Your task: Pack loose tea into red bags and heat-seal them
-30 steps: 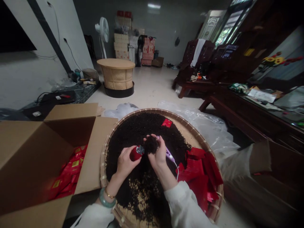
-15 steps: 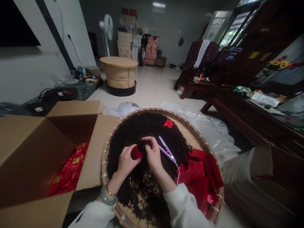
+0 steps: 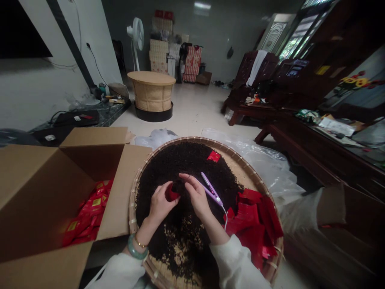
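Note:
My left hand pinches a small red packet upright, its mouth facing up, over a wide spread of dark tea leaves. Just right of the packet's mouth, my right hand has its thumb and fingers apart. Some dark leaves show between that hand and the mouth. The leaves lie in a round bamboo tray. Beside my right hand rests a small lilac flat iron with a white cord, its arms apart. Flat red packets are heaped at the tray's right side, and one red packet lies on the leaves farther back.
An open cardboard box on the left holds a pile of red packets. Clear plastic sheeting lies beyond the tray. Farther off stand a woven basket with a round lid, a white fan and dark wooden furniture on the right.
My right thumb and fingers have parted, and the dark clump of leaves at their tips has gone down toward the packet's mouth. My left hand keeps the packet in nearly the same place.

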`<state>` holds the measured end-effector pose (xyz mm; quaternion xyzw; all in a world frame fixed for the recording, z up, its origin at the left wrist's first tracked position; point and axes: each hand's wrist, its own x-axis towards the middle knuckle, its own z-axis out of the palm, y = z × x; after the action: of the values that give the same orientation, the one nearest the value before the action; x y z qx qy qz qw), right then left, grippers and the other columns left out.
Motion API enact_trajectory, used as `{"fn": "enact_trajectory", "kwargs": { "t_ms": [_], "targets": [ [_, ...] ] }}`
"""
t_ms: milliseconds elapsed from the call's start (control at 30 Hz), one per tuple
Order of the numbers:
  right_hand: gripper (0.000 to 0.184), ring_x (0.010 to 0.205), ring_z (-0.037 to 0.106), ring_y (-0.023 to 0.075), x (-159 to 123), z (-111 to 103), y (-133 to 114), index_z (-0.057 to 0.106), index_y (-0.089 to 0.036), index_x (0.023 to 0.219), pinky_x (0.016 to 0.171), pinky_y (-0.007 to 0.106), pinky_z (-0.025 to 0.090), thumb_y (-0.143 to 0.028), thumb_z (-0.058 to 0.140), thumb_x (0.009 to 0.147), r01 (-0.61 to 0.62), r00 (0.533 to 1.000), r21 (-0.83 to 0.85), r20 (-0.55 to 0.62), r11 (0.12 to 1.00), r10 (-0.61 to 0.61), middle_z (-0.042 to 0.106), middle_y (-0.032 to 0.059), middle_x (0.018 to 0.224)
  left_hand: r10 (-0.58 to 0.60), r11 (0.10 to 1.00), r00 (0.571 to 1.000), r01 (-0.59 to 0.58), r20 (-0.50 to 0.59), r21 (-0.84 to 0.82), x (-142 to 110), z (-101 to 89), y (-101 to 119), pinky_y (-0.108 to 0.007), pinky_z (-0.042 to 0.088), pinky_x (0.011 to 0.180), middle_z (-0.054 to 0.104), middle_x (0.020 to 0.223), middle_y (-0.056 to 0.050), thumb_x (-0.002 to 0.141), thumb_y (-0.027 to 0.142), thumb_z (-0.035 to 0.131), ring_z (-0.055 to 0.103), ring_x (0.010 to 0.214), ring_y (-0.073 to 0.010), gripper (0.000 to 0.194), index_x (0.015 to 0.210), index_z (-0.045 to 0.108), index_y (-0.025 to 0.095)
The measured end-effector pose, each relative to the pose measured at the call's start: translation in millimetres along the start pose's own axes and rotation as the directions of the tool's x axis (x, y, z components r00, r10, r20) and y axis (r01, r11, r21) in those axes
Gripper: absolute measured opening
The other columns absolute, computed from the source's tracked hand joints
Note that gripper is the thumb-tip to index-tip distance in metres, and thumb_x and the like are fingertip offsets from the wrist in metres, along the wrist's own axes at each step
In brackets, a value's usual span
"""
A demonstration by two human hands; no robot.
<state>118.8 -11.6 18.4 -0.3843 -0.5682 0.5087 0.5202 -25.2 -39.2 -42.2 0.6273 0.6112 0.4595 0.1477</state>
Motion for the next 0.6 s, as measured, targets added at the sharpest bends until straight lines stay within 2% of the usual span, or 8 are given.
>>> {"fn": "enact_trajectory", "kwargs": {
  "t_ms": [100, 233, 367, 467, 600],
  "targets": [
    [0.027, 0.101, 0.061, 0.0212, -3, -2, -3, 0.069, -0.023, 0.1, 0.093, 0.04, 0.046, -0.018, 0.052, 0.079, 0.074, 0.997, -0.179, 0.022, 0.981, -0.071, 0.069, 0.0042, 0.104, 0.007, 1.0, 1.0, -0.007, -0.023, 0.011, -1, 1.7, -2, -0.037, 0.057, 0.076, 0.065, 0.098, -0.008, 0.066, 0.029, 0.074, 0.064, 0.088, -0.0238, 0.053, 0.115, 0.058, 0.02],
    [0.02, 0.092, 0.06, 0.0223, -5, -1, -11, 0.071, -0.023, 0.089, 0.086, 0.04, 0.047, -0.016, 0.055, 0.08, 0.23, 0.973, -0.444, 0.138, 0.866, -0.187, 0.07, 0.0056, 0.095, 0.03, 1.0, 0.999, -0.03, -0.028, 0.007, -2, 4.0, -4, -0.037, 0.057, 0.077, 0.064, 0.099, -0.009, 0.065, 0.026, 0.074, 0.064, 0.09, -0.0245, 0.055, 0.116, 0.056, 0.019],
    [0.018, 0.086, 0.061, 0.0214, -5, 1, -14, 0.07, -0.025, 0.089, 0.08, 0.038, 0.05, -0.017, 0.056, 0.082, 0.303, 0.952, -0.438, 0.168, 0.846, -0.254, 0.07, 0.0048, 0.09, 0.062, 0.998, 0.998, -0.062, 0.018, 0.005, -1, 3.1, -4, -0.038, 0.056, 0.081, 0.064, 0.103, -0.008, 0.062, 0.017, 0.072, 0.063, 0.094, -0.0248, 0.06, 0.119, 0.054, 0.02],
    [0.02, 0.087, 0.063, 0.02, -4, 2, -14, 0.069, -0.026, 0.093, 0.081, 0.036, 0.051, -0.016, 0.055, 0.083, 0.312, 0.948, -0.375, 0.18, 0.873, -0.262, 0.07, 0.0039, 0.093, 0.112, 0.994, 0.994, -0.112, 0.018, 0.0, 0, 0.4, 1, -0.042, 0.051, 0.093, 0.062, 0.114, -0.009, 0.064, 0.016, 0.071, 0.06, 0.107, -0.0266, 0.058, 0.119, 0.053, 0.021],
    [0.023, 0.095, 0.062, 0.0205, -7, -2, -20, 0.067, -0.025, 0.101, 0.078, 0.035, 0.052, -0.019, 0.051, 0.087, 0.285, 0.958, -0.366, 0.069, 0.886, -0.279, 0.067, 0.0066, 0.103, 0.143, 0.99, 0.988, -0.142, -0.051, 0.019, 2, -2.5, 7, -0.044, 0.047, 0.099, 0.057, 0.121, -0.012, 0.07, 0.025, 0.071, 0.056, 0.115, -0.0277, 0.054, 0.119, 0.052, 0.019]
  ]
}}
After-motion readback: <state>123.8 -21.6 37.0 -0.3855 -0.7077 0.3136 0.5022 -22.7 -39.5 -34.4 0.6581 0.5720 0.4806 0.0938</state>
